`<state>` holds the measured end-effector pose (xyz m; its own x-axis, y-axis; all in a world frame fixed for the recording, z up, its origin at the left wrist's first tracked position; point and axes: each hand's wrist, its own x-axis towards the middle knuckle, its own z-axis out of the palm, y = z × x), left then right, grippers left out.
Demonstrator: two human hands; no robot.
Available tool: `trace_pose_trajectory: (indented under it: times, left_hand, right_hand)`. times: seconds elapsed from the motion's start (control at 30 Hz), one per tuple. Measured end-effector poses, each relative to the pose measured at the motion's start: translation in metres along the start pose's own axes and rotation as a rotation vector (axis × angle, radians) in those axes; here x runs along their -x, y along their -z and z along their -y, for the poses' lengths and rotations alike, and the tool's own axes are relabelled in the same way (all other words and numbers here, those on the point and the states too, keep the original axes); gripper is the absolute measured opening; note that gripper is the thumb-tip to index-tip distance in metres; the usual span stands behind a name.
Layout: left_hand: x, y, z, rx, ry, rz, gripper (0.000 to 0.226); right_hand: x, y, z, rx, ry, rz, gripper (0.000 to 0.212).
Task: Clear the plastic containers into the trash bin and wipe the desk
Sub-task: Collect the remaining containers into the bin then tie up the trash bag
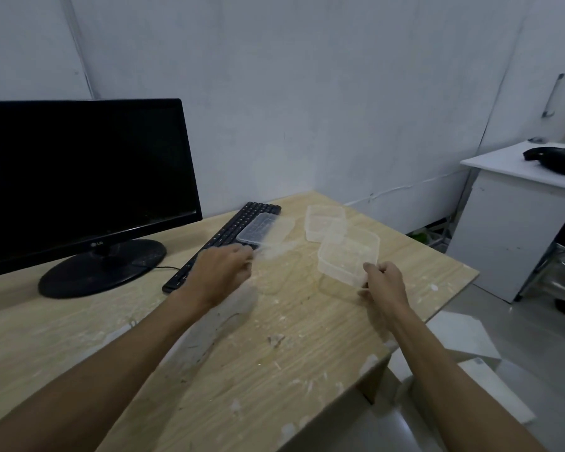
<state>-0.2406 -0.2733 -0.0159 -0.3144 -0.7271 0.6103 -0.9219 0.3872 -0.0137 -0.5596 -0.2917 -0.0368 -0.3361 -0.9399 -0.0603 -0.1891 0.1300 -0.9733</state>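
Two bare forearms nearest the lens, reaching out over a pale wooden desk [248, 380] streaked with white smears and crumbs. Beyond them, right hand [384, 282] pinching the near rim of a clear plastic container [348, 257], thumb on top, tub tilted and apparently lifted off the wood. Left hand [224, 267] closed round the near edge of another clear container [266, 234]; blurred, so exact finger placement hard to make out. Resting partly across a black keyboard [229, 238], that second container, or possibly a lid; cannot tell which. Farther back, a third container [323, 221], untouched, just behind the one in the right hand. No trash bin in sight, nor any cloth.

Handling, as a judgement: thin-walled, very light, flexible rather than stiff, likely to buckle if squeezed mid-wall and to slip if greasy. Best taken at the rolled rim or a corner, where stiffest; probably nestable, so carried as one stack.

Left of the keyboard, a dark monitor [79, 177] on a round stand, "LG" legible on its lower bezel. No other readable writing. Far right, a white cabinet [516, 230] with a dark object on top, too indistinct to name. White boxes on the floor below the desk edge.
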Motion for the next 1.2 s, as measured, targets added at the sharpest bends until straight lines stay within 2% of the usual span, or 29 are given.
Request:
trace_pose_trajectory:
  times: [0.1,0.23,0.3,0.37,0.47,0.53,0.6,0.77,1.0,1.1,1.2]
  left_hand:
    - [-0.005,0.022,-0.001,0.302,0.273,-0.064,0.004]
    - [-0.005,0.058,-0.012,0.932,0.689,-0.069,0.007]
    - [0.002,0.074,-0.019,1.058,0.757,-0.108,0.009]
    - [0.013,0.084,-0.025,0.892,0.663,-0.179,0.005]
    - [0.033,0.099,-0.038,0.587,0.404,-0.252,0.004]
    - [0.049,0.108,-0.039,0.48,0.266,-0.241,0.004]
    - [0.065,0.119,-0.033,0.383,0.209,-0.177,0.012]
    - [0.093,0.143,-0.015,0.326,0.247,-0.105,0.018]
    - [0.126,0.166,0.006,0.256,0.264,-0.053,0.009]
    - [0.135,0.174,0.012,0.252,0.28,-0.036,0.011]
    - [0.143,0.178,0.014,0.333,0.343,-0.09,0.028]
  right_hand:
    - [0.002,-0.008,0.006,-0.158,-0.027,-0.003,0.022]
    - [0.024,-0.03,0.027,-0.3,0.003,-0.017,0.014]
    - [0.041,-0.047,0.037,-0.324,0.035,0.009,0.018]
    - [0.06,-0.066,0.046,-0.346,0.073,0.045,0.019]
    - [0.093,-0.093,0.059,-0.336,0.11,0.123,0.023]
    - [0.112,-0.111,0.065,-0.352,0.113,0.188,0.025]
    - [0.129,-0.127,0.073,-0.404,0.068,0.263,0.022]
    - [0.163,-0.163,0.083,-0.694,-0.148,0.467,0.026]
    - [0.203,-0.202,0.081,-0.854,-0.218,0.663,0.053]
    - [0.216,-0.207,0.081,-0.792,-0.156,0.693,0.042]
    - [0.224,-0.21,0.081,-0.795,-0.111,0.742,0.034]
